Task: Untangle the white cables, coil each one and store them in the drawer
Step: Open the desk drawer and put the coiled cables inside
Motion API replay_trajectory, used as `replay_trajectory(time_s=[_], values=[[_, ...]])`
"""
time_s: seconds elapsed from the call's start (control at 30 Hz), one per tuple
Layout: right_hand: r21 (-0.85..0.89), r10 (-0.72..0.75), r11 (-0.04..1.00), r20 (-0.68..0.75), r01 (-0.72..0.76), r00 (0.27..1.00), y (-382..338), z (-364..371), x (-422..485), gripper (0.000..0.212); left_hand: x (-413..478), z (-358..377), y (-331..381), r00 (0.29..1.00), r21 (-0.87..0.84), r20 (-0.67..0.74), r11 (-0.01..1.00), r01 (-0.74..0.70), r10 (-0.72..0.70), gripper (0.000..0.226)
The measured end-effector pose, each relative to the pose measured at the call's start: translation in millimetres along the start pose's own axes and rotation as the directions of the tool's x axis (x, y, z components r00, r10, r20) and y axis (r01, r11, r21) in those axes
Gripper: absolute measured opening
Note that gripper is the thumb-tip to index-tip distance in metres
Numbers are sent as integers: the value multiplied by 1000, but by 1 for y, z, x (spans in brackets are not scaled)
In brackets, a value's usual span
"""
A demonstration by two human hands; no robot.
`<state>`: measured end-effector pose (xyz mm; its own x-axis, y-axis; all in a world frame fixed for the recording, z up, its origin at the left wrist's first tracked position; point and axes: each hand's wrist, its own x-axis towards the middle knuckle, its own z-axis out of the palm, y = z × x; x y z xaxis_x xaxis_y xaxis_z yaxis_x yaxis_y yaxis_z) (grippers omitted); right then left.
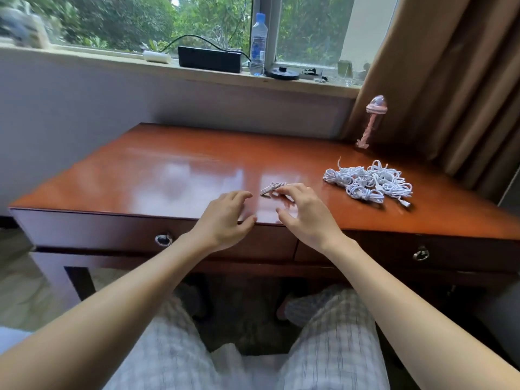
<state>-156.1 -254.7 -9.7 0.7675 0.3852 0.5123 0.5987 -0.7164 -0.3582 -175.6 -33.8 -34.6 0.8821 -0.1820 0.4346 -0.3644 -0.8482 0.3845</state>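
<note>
both hands, left hand (225, 218) and right hand (304, 218), hover loosely open over the desk (168, 170) edge, gripping nothing. cables (368, 182) lie heaped at right, untangling not begun; drawer (112, 232) closed. next: reach over, tease one loose.

Soft daylight enters through the window (126, 21) behind the desk (168, 153), laying pale glare patches on its glossy top. The scene is evenly bright, dim only under the desk; shadows are faint. The cables (368, 182) look sharp, slightly bleached. Wide-angle distortion bends the sill (112, 56) and desk edges, and the top left corner is smeared with blur.
</note>
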Motion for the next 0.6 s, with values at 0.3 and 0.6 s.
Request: replay_trajectory(time_s=[0.3,0.6], values=[[34,-135,991,108,132,985,-64,52,-29,36,-93,-32,-45,981,111,-178,989,103,-82,42],[85,-235,971,182,223,955,-107,106,-37,37,-162,-33,-78,941,56,-194,954,294,-279,41]])
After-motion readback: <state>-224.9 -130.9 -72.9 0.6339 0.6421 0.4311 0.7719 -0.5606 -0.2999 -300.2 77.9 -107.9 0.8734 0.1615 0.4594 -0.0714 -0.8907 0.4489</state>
